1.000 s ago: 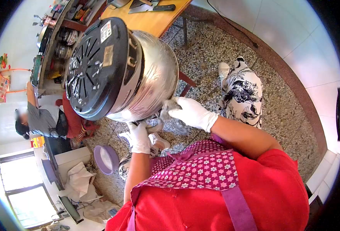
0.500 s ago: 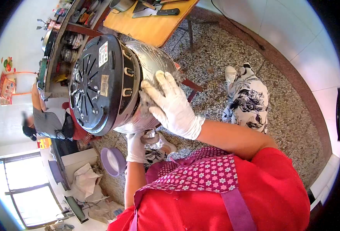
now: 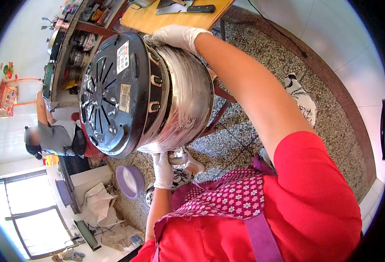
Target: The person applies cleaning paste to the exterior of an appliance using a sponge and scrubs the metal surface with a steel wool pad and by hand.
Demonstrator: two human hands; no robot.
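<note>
A large metal cooker [image 3: 186, 94] with a black slotted base lies tipped on its side, its base facing left. Streaky whitish suds coat the silver wall. My right hand [image 3: 175, 37], in a white glove, is curled over the far upper side near the black band; a bit of grey scrubber shows at its fingers, most of it hidden. Under the lower side of the cooker, my gloved left hand [image 3: 161, 169] grips it, the fingertips partly hidden behind the wall.
A wooden table [image 3: 135, 19] at the top bears a knife [image 3: 201, 8] and a pot. A purple basin [image 3: 130, 181] sits on the speckled floor. Another person [image 3: 59, 139] is at the left by shelves. Patterned trousers show at the right.
My right hand has moved from the cooker's near lower side across its wall to the far upper side. My left hand stays beneath. The cooker appears slightly turned and shifted right in view.
</note>
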